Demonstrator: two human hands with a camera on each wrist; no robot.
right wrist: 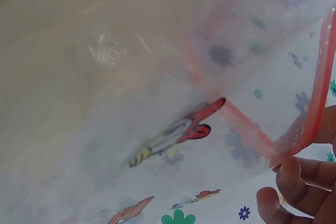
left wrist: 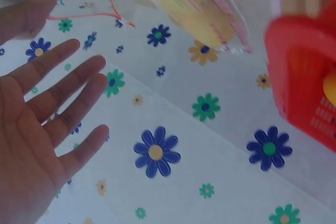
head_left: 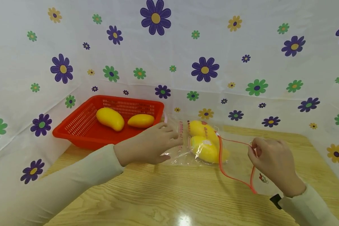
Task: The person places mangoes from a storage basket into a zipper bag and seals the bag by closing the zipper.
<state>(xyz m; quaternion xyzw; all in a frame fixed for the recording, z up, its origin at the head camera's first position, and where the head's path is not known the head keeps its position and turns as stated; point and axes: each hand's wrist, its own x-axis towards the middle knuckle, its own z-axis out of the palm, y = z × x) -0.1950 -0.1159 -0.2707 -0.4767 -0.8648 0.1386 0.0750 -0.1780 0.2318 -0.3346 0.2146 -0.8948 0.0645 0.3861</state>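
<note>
A clear plastic bag [head_left: 237, 160] with a red-edged opening lies on the table, two yellow mangoes [head_left: 204, 149] inside its left part. My right hand [head_left: 275, 163] pinches the red edge [right wrist: 315, 93] of the bag between thumb and fingers, as the right wrist view also shows. My left hand [head_left: 152, 142] hovers just left of the bagged mangoes, palm down, with its fingers spread and nothing held. In the left wrist view the left hand [left wrist: 47, 119] is extended, apart from the bag.
A red basket [head_left: 84, 139] stands at the back left, holding two yellow mangoes [head_left: 110, 119]. Behind the wooden table [head_left: 158, 194] hangs a white cloth [head_left: 175, 37] printed with flowers.
</note>
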